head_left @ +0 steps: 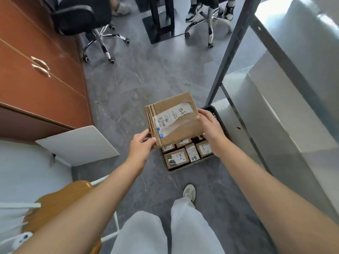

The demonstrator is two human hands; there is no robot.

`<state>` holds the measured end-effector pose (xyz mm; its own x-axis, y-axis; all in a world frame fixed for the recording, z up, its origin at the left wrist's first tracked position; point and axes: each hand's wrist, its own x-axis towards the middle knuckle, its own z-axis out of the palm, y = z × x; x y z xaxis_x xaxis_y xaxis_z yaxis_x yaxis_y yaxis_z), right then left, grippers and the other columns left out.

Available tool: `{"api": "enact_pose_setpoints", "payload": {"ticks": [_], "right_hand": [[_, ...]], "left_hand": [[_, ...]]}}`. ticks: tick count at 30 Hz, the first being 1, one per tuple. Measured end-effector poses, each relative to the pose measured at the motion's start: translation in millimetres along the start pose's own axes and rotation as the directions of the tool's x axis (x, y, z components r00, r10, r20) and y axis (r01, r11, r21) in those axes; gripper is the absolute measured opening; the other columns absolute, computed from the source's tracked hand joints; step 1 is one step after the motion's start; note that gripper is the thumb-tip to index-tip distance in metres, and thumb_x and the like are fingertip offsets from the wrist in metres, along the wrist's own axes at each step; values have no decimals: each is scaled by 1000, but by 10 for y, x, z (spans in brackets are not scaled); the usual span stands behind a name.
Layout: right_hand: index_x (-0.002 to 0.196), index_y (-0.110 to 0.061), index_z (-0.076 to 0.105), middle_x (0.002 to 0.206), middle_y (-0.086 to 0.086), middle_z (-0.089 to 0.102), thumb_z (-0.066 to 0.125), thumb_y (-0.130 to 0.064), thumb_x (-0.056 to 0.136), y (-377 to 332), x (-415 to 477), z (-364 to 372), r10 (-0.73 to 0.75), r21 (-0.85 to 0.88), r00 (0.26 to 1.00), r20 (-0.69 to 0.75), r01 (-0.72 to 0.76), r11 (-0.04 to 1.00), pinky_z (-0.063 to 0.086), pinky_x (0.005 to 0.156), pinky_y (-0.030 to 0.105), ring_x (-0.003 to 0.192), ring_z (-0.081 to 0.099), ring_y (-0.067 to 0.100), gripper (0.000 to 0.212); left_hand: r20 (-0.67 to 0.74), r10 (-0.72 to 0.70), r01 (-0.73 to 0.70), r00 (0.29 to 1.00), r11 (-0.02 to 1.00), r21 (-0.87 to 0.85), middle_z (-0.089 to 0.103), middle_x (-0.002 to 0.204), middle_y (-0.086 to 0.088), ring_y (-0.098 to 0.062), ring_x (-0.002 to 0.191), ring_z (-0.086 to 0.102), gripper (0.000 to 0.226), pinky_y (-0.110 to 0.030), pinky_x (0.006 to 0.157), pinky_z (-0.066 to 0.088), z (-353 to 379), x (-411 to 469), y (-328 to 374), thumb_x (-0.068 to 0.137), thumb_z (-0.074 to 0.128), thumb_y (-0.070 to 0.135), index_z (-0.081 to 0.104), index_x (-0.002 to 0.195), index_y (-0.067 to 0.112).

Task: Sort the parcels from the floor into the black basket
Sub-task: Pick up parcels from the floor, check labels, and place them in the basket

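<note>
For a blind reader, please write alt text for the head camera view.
The left hand and right hand hold a flat cardboard parcel over a black basket on the floor, which contains smaller parcels.

An office, judging by the wheeled swivel chairs [102, 41], the red-brown wooden cabinet [36, 85] and the grey tiled floor [139, 79].
</note>
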<state>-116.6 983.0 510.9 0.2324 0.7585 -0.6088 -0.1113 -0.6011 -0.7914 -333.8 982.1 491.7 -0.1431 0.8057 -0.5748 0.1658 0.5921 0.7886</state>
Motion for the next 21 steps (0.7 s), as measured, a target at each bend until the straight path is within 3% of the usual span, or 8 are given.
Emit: {"api": "enact_pose_setpoints", "payload": {"ticks": [6, 10, 13, 18, 21], "right_hand": [[127, -32, 53, 114, -12, 58, 45, -20, 100, 689, 750, -46, 172, -29, 985, -18, -172, 985, 41, 64, 25, 89, 53, 2, 30], [128, -32, 51, 116, -13, 58, 47, -20, 99, 1237, 1321, -39, 262, -40, 965, 1, -262, 964, 44, 71, 25, 97, 55, 3, 32], [132, -30, 50, 124, -11, 58, 50, -23, 98, 1664, 1775, -13, 282, -85, 959, -8, -282, 956, 45, 75, 26, 103, 56, 5, 35], [135, -29, 47, 131, -10, 54, 50, -20, 97, 2369, 2518, 81, 306, -139, 952, -22, -306, 942, 42, 76, 26, 107, 52, 6, 39], [135, -29, 44, 129, -11, 51, 51, -14, 96, 2744, 2939, 165, 312, -131, 950, -6, -310, 942, 45, 86, 32, 113, 51, 11, 42]], "left_hand": [[-1, -103, 103, 995, 987, 126, 47, 100, 8, -22, 107, 59, 46, -43, 100, 50, 445, 577, -634, 91, 57, -1, 57, 135, 12], [30, -161, 148, 986, 954, 259, 48, 112, 0, -13, 101, 53, 33, -19, 75, 44, 691, 1114, -1157, 95, 49, 13, 67, 121, 25], [53, -221, 195, 974, 933, 302, 50, 114, 0, -9, 97, 53, 31, -13, 67, 37, 857, 1524, -1619, 95, 48, 17, 66, 119, 25], [108, -229, 172, 967, 907, 384, 52, 117, 1, -10, 102, 54, 35, -14, 70, 38, 1125, 2174, -2347, 96, 49, 26, 60, 130, 30], [126, -200, 143, 972, 922, 359, 52, 126, 4, -12, 114, 54, 43, -28, 93, 46, 1226, 2580, -2651, 94, 49, 35, 52, 138, 35]]}}
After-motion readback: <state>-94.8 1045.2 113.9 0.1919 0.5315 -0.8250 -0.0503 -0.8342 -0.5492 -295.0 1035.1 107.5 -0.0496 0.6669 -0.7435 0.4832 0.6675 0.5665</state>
